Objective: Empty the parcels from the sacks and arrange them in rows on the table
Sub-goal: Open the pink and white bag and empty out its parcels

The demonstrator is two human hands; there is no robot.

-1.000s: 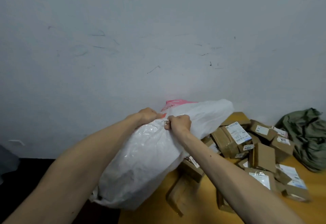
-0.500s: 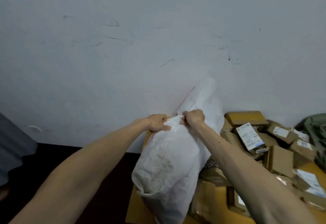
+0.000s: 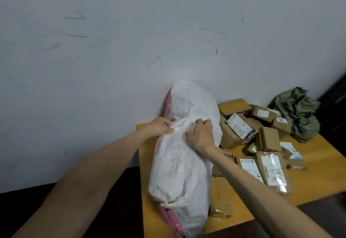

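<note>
On the table, left hand and right hand grip the sack.

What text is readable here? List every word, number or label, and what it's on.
Nothing can be read.
Pink print on the white sack: too blurred.
The shipping label: too small and blurred, as are the other parcels' labels.
The box with dark lettering: illegible.

Contents of the white sack out of sight, parcels behind it half hidden, labels illegible.
</note>
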